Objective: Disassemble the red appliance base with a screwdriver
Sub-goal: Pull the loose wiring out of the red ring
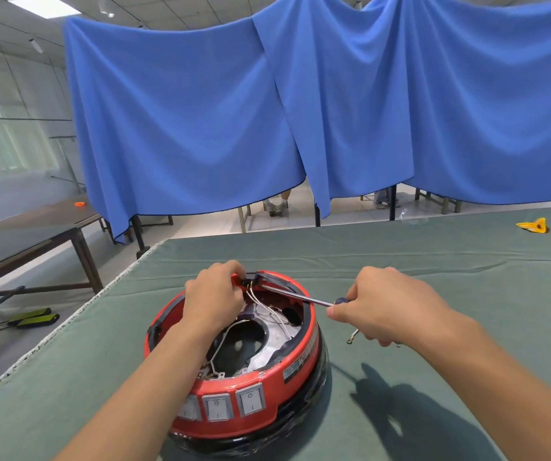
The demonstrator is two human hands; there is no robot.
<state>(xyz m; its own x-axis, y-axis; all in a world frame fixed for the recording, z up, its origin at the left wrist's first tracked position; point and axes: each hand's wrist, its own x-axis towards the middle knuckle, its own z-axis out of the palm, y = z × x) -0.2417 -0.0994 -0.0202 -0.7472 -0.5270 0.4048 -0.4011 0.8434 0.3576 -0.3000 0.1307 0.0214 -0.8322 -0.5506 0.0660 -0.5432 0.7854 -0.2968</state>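
The red appliance base (297, 364) sits upside down on the green table cover, round, with grey rocker switches on its near side and white wires showing inside. My left hand (214, 297) reaches over the open inside and grips a small black part at the far rim. My right hand (377, 304) holds the blue handle of a screwdriver (300, 295). Its metal shaft runs left to the far rim, with the tip beside my left fingers. The handle is mostly hidden in my fist.
The green-covered table (433, 261) stretches far and right. A small loose wire with a ring end (352, 337) lies right of the base. A yellow-orange object (533, 225) lies at the far right. Blue curtains (267, 111) hang behind. The table's left edge (68, 324) drops to the floor.
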